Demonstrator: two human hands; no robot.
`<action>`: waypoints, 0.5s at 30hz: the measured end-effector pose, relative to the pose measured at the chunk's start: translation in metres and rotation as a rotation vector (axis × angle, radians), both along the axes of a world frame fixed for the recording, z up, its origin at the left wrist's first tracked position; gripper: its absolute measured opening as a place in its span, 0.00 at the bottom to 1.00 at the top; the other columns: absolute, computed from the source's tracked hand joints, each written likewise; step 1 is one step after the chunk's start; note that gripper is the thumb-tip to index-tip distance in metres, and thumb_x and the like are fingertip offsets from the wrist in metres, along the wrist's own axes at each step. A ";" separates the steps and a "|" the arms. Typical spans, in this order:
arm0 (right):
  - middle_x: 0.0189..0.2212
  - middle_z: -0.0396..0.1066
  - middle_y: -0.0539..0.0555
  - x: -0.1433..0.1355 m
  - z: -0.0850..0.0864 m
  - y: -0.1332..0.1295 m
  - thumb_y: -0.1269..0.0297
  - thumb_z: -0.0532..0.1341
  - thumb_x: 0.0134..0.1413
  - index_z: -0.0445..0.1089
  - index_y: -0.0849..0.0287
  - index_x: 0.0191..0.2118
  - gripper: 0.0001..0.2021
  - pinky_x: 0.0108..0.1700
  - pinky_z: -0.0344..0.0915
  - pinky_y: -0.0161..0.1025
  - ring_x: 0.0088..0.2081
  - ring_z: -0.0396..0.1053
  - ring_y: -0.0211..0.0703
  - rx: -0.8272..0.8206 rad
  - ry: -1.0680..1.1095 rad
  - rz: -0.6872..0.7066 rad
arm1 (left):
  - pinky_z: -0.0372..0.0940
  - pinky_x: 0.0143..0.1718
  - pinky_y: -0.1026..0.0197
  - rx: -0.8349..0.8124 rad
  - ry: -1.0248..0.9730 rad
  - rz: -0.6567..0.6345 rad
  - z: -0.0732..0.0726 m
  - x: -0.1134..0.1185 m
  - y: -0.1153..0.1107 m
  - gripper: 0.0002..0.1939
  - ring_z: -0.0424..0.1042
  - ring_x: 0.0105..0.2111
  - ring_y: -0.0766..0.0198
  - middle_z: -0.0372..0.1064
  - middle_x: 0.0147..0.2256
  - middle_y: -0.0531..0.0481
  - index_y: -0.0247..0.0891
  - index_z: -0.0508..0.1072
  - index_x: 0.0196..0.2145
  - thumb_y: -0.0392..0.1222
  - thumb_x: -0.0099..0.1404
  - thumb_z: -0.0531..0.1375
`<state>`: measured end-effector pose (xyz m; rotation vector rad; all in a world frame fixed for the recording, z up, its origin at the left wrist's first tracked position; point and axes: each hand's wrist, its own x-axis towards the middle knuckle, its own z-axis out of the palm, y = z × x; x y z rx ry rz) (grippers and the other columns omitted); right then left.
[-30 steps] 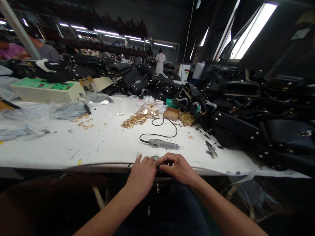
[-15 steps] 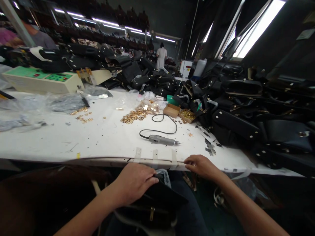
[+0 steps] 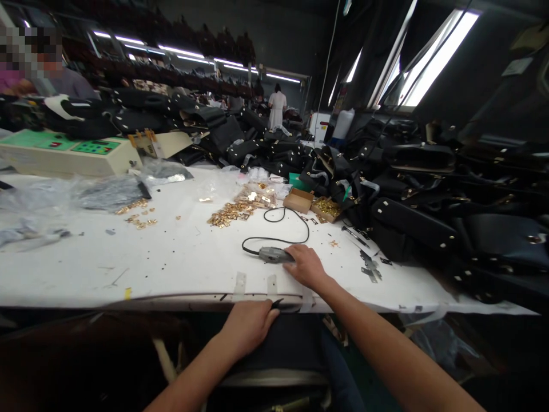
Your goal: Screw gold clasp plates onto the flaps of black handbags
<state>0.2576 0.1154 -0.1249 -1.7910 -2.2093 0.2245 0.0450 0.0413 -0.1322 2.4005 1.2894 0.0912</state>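
My left hand (image 3: 253, 323) is closed on the upper edge of a black bag (image 3: 287, 346) at the table's near edge, over my lap. On the white table, my right hand (image 3: 304, 264) has its fingers wrapped round the front part of a grey electric screwdriver (image 3: 270, 254), whose tip is hidden under the hand. A black cord (image 3: 274, 238) curls away behind the tool. Strips of clear tape (image 3: 240, 283) stick to the table edge just beyond the left hand.
Gold metal pieces (image 3: 231, 213), a cardboard box (image 3: 298, 200) and a box of gold parts (image 3: 326, 209) lie further back. Black bags (image 3: 412, 229) are piled right and behind. A green-topped machine (image 3: 64, 154) stands left. A person (image 3: 277, 106) stands far off.
My right hand has moved from the table edge forward and left onto the grey screwdriver and closed on it. The black bag under my left hand has been turned, its dark flat side now upward.
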 end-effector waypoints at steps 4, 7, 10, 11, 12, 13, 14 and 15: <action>0.48 0.74 0.56 0.007 -0.010 0.013 0.59 0.62 0.60 0.71 0.52 0.55 0.18 0.52 0.60 0.43 0.51 0.68 0.50 -0.052 -0.056 -0.037 | 0.63 0.41 0.51 0.233 -0.005 0.120 0.004 -0.001 -0.004 0.19 0.73 0.38 0.51 0.75 0.36 0.41 0.38 0.74 0.38 0.47 0.75 0.46; 0.47 0.74 0.55 0.017 -0.010 0.015 0.57 0.62 0.59 0.73 0.51 0.53 0.17 0.49 0.60 0.41 0.50 0.69 0.50 -0.051 -0.059 -0.074 | 0.62 0.44 0.49 0.345 -0.086 0.158 -0.001 -0.006 -0.001 0.17 0.71 0.40 0.51 0.73 0.36 0.42 0.39 0.74 0.38 0.43 0.74 0.47; 0.46 0.75 0.54 0.025 -0.007 0.019 0.58 0.64 0.56 0.74 0.50 0.51 0.16 0.47 0.62 0.40 0.49 0.70 0.50 -0.078 -0.058 -0.118 | 0.64 0.45 0.48 0.352 -0.174 0.216 -0.018 -0.013 0.009 0.14 0.71 0.40 0.52 0.72 0.38 0.42 0.39 0.73 0.39 0.40 0.73 0.48; 0.45 0.75 0.54 0.025 -0.006 0.022 0.59 0.64 0.55 0.75 0.50 0.50 0.16 0.47 0.62 0.40 0.49 0.70 0.50 -0.072 -0.053 -0.123 | 0.65 0.45 0.49 0.349 -0.219 0.236 -0.025 -0.015 0.013 0.13 0.71 0.41 0.52 0.72 0.40 0.42 0.40 0.73 0.41 0.40 0.73 0.49; 0.45 0.75 0.54 0.023 -0.003 0.025 0.58 0.65 0.55 0.75 0.51 0.50 0.16 0.47 0.63 0.40 0.49 0.71 0.50 -0.052 -0.040 -0.120 | 0.66 0.45 0.49 0.345 -0.270 0.247 -0.032 -0.017 0.016 0.11 0.72 0.42 0.52 0.72 0.41 0.42 0.40 0.72 0.43 0.40 0.72 0.50; 0.45 0.75 0.54 0.019 -0.001 0.029 0.58 0.65 0.56 0.75 0.51 0.49 0.15 0.48 0.63 0.40 0.49 0.71 0.50 -0.018 -0.017 -0.108 | 0.67 0.46 0.50 0.341 -0.323 0.251 -0.038 -0.019 0.019 0.11 0.72 0.42 0.53 0.72 0.42 0.42 0.40 0.71 0.46 0.39 0.72 0.51; 0.45 0.75 0.55 0.012 0.002 0.033 0.57 0.64 0.57 0.76 0.52 0.49 0.15 0.48 0.63 0.40 0.49 0.71 0.49 0.021 0.015 -0.083 | 0.68 0.46 0.50 0.338 -0.371 0.251 -0.042 -0.021 0.021 0.10 0.72 0.43 0.53 0.73 0.42 0.42 0.40 0.70 0.47 0.39 0.71 0.52; 0.45 0.74 0.55 0.003 0.005 0.039 0.56 0.63 0.58 0.76 0.52 0.49 0.14 0.48 0.64 0.40 0.48 0.71 0.49 0.057 0.053 -0.051 | 0.68 0.45 0.51 0.334 -0.410 0.249 -0.046 -0.022 0.022 0.10 0.73 0.42 0.53 0.73 0.42 0.42 0.40 0.70 0.48 0.39 0.71 0.53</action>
